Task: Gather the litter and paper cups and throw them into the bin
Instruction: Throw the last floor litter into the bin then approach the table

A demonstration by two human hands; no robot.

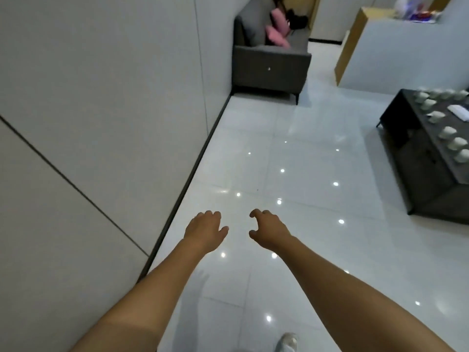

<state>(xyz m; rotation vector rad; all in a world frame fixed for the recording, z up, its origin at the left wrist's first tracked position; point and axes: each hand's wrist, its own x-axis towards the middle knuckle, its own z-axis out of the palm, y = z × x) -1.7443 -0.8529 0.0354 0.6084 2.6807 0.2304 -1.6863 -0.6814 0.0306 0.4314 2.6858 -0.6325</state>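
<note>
Left hand [206,228] and right hand [267,228] out over the tiled floor [304,161], fingers loosely curled, holding nothing. Paper cups [449,132] in rows along the left edge of the dark low table [429,171], far right. Grey sofa [270,62] beyond.
</note>
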